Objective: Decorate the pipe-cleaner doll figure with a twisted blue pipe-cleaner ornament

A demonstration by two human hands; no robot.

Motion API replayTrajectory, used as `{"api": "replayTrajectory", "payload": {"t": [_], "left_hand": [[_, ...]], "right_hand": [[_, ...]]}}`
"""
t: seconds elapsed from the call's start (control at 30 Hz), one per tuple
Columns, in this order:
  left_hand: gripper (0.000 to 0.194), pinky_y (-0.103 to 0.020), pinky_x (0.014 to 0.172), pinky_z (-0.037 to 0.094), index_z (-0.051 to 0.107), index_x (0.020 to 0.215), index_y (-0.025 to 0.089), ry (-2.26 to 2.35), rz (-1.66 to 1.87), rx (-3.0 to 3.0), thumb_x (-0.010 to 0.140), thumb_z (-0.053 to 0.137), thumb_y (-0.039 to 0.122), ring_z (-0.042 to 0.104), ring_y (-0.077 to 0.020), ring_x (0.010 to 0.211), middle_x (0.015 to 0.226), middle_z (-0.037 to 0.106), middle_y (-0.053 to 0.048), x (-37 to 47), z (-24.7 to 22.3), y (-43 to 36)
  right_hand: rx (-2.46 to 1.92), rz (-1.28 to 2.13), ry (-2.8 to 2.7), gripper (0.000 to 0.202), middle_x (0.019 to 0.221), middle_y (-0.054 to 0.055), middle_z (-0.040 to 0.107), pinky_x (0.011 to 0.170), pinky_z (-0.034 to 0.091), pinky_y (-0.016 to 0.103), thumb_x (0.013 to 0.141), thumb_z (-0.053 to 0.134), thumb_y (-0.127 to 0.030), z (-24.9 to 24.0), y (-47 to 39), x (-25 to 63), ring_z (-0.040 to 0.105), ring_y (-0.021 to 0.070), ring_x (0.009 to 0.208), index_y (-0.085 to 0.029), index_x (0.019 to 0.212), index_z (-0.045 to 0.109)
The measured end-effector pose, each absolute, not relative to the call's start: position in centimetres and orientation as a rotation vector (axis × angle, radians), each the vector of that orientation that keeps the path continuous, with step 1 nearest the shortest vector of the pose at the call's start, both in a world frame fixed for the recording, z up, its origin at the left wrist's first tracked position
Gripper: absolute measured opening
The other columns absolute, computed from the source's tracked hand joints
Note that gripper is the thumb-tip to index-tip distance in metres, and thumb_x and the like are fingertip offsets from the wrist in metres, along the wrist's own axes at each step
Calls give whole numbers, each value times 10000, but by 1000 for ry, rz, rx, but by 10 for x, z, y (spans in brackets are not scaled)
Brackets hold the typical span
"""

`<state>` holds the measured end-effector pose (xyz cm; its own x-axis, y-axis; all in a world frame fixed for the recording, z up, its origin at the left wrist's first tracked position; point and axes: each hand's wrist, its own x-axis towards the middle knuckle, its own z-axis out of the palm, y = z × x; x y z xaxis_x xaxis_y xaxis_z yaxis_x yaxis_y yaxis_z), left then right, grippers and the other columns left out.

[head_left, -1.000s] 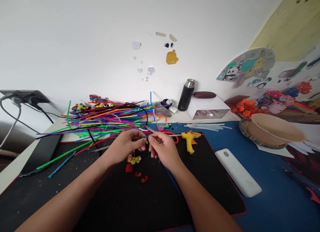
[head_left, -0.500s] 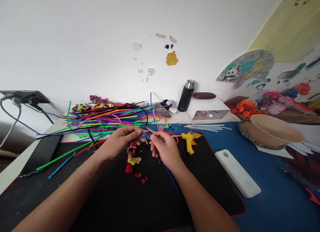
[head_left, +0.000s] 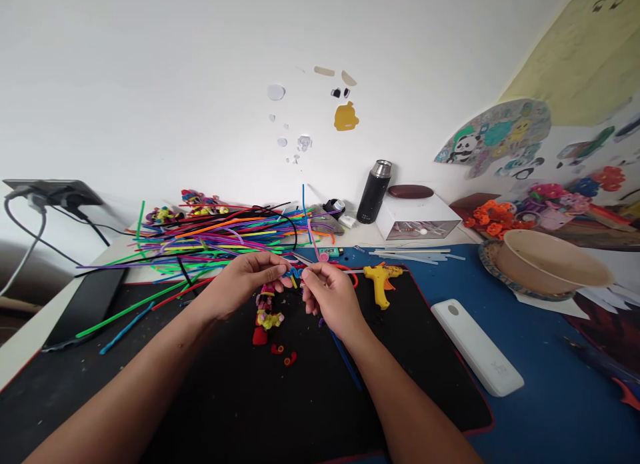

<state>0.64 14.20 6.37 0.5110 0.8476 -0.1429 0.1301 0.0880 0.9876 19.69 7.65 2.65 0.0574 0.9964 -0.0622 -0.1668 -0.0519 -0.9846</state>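
Observation:
Between my two hands is a short, wavy blue pipe cleaner (head_left: pixel 295 273). The thumb and fingers of my left hand (head_left: pixel 257 277) pinch its left end. My right hand (head_left: pixel 327 291) grips the other end, with its lower fingers curled. Just below them on the black mat (head_left: pixel 220 384) lie small pipe-cleaner pieces: a yellow one (head_left: pixel 270 319), a red one (head_left: pixel 259 336) and two little red curls with orange centres (head_left: pixel 290 359). A straight blue pipe cleaner (head_left: pixel 345 361) lies partly under my right forearm. Scissors (head_left: pixel 301 258) show partly behind my fingers.
A large heap of coloured pipe cleaners (head_left: pixel 225 234) lies at the back left. To the right are a yellow glue gun (head_left: pixel 381 284), glue sticks (head_left: pixel 415 253), a white power-bank-like device (head_left: pixel 477 347) and a beige bowl (head_left: pixel 555 261). A black flask (head_left: pixel 374 194) stands beside a white box (head_left: pixel 417 217).
The view has shifted very slightly. Both hands stay in nearly the same place, still on the blue pipe cleaner, with the left fingers a touch closer to the right ones.

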Motion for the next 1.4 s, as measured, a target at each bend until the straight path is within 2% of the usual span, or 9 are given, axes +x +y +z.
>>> {"api": "replayTrajectory", "payload": {"t": [0.2,0.4,0.7,1.1,1.27,1.4], "left_hand": [[460,-296,683,521,774,886,185,940,681,1434,792,841,631,699,-206,747,837,789,-62,5,65,142],[418,-300,686,519,775,914,190,924,719,1460,824,828,595,666,-192,716,767,721,-23,2,67,144],[389,-318,715,526,774,928,185,905,737,1444,851,813,564,662,-191,708,795,723,-31,-1,65,146],[426,-310,658,531,775,931,183,947,716,1449,802,841,583,664,-204,700,751,721,-38,3,71,143],[484,-307,665,537,785,1003,179,965,704,1432,733,898,563,675,-199,714,858,760,-54,1,68,143],[469,-307,673,535,785,1016,184,960,689,1426,746,894,551,679,-205,738,860,755,-47,0,67,144]], "right_hand": [[-1167,1281,-1015,339,588,-53,616,397,384,197,870,721,-525,29,77,197,549,90,397,-194,868,649],[-1163,1280,-1017,328,585,-52,616,391,380,197,871,712,-514,28,76,197,543,89,390,-193,862,644],[-1176,1275,-1040,321,592,-50,622,391,381,197,876,694,-509,28,76,196,550,94,396,-193,876,641],[-1186,1267,-1041,322,591,-50,618,396,388,205,880,703,-513,31,75,196,558,101,402,-196,887,649],[-1195,1254,-1053,307,596,-49,616,395,380,203,887,686,-499,32,74,196,555,98,405,-194,886,649],[-1188,1256,-1062,296,599,-49,617,400,378,201,898,677,-487,31,74,196,553,95,405,-193,885,646]]}}
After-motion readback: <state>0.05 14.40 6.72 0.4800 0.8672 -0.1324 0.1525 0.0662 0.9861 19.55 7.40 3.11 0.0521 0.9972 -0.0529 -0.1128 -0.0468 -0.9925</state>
